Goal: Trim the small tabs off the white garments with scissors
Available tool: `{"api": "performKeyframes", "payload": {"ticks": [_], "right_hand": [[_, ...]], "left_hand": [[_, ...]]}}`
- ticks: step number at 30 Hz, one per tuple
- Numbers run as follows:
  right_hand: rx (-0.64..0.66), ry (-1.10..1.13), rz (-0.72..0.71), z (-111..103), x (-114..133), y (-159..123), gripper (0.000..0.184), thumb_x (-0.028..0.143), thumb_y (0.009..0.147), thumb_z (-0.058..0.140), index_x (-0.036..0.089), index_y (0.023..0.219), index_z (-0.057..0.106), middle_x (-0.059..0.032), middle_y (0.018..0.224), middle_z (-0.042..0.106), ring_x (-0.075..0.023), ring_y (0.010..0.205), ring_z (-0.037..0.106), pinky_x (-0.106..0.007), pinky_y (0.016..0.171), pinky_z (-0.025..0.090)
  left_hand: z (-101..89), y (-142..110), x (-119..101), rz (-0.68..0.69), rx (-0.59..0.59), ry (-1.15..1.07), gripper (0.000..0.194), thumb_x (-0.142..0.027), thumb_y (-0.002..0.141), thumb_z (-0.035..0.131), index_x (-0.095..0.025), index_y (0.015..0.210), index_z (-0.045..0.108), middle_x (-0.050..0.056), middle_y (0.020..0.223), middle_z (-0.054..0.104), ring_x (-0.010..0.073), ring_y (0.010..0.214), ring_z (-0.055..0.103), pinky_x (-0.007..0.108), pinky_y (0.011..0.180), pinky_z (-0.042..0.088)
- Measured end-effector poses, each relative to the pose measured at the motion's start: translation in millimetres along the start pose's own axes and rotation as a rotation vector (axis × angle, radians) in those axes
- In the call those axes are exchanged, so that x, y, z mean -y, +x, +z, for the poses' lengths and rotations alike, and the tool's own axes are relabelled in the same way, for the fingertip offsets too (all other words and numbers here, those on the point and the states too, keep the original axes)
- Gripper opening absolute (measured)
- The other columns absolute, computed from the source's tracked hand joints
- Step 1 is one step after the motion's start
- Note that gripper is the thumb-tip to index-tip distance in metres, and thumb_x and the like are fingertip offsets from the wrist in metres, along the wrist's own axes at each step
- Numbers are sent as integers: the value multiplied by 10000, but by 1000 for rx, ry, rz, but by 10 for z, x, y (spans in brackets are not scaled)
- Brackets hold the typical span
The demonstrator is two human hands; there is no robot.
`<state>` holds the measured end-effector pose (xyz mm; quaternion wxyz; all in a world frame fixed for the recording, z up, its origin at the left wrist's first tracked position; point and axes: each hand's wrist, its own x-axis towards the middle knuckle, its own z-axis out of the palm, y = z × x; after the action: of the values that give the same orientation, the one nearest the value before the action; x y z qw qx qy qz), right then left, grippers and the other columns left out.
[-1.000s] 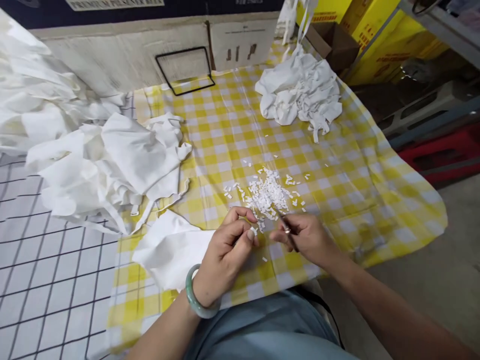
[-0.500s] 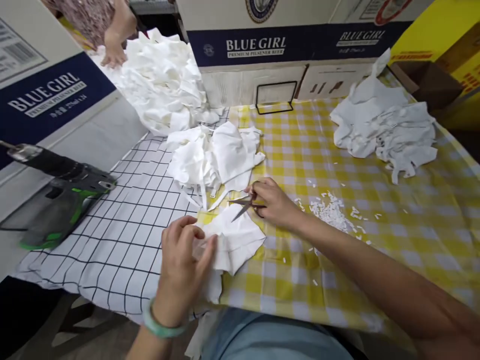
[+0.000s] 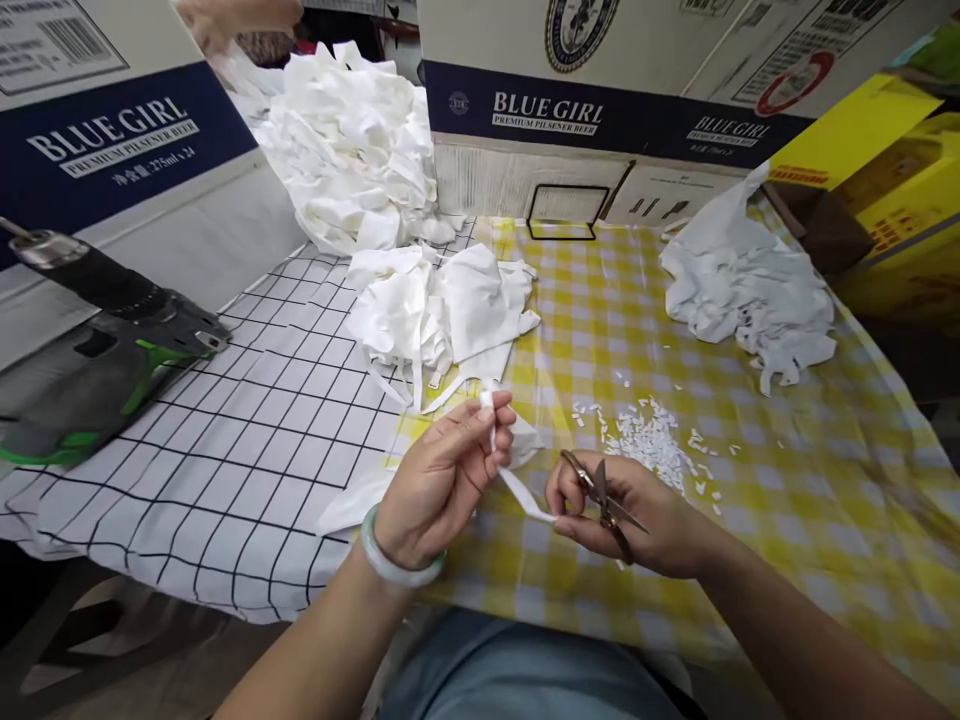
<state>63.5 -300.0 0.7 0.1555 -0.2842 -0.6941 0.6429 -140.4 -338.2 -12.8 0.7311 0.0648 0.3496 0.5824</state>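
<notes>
Between my two hands stretches a narrow white fabric strap (image 3: 523,494). My left hand (image 3: 450,470), with a pale green bangle at the wrist, pinches the strap's upper end. My right hand (image 3: 637,510) pinches the other end between thumb and finger, with a pair of scissors (image 3: 607,505) hooked on its fingers, blades pointing back toward the palm. White cloth (image 3: 358,503) shows on both sides of my left hand, partly covered by it. Just beyond lie more white fabric pieces (image 3: 480,305) with thin straps.
Small white snippets (image 3: 651,440) are scattered right of my hands. A white fabric heap (image 3: 352,150) stands back left, another pile (image 3: 742,280) back right. A power drill (image 3: 112,330) lies at left. Cardboard boxes (image 3: 517,170) and a black wire stand (image 3: 568,212) border the back. Another person's arm (image 3: 247,18) shows top left.
My left hand has risen from the flat cloth and now grips a strap. My right hand has moved right and nearer, turned the scissors back, and taken the strap's other end.
</notes>
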Motion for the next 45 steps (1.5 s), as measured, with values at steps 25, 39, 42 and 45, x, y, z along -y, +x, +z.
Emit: {"api": "performKeyframes", "payload": {"ticks": [25, 39, 42, 45], "right_hand": [[-191, -42, -136, 169, -380, 539, 372, 316, 683, 831, 209, 925, 569, -54, 1033, 634, -200, 973, 606, -348, 885, 489], [-317, 284, -97, 263, -271, 807, 246, 273, 665, 798, 189, 793, 606, 5, 788, 593, -123, 727, 548, -242, 664, 460], [-290, 462, 12, 519, -389, 841, 356, 387, 629, 823, 199, 798, 573, 37, 700, 541, -106, 624, 506, -237, 580, 448], [-276, 458, 50, 582, -447, 746, 403, 454, 643, 813, 200, 814, 551, 32, 723, 545, -121, 658, 530, -262, 635, 473]], "left_hand": [[-376, -426, -84, 82, -12, 527, 240, -357, 899, 623, -156, 966, 734, -56, 542, 361, 60, 507, 298, 204, 488, 224], [-218, -446, -88, 407, 118, 969, 163, -266, 927, 589, -197, 888, 730, 58, 934, 583, 169, 936, 549, 288, 843, 437], [-88, -355, -23, 643, 103, 966, 167, -220, 930, 564, -195, 854, 711, 87, 1130, 578, 231, 1131, 516, 350, 992, 402], [-50, -219, 85, 561, 30, 749, 213, -247, 961, 512, -199, 835, 676, 53, 1019, 552, 151, 816, 540, 287, 747, 451]]}}
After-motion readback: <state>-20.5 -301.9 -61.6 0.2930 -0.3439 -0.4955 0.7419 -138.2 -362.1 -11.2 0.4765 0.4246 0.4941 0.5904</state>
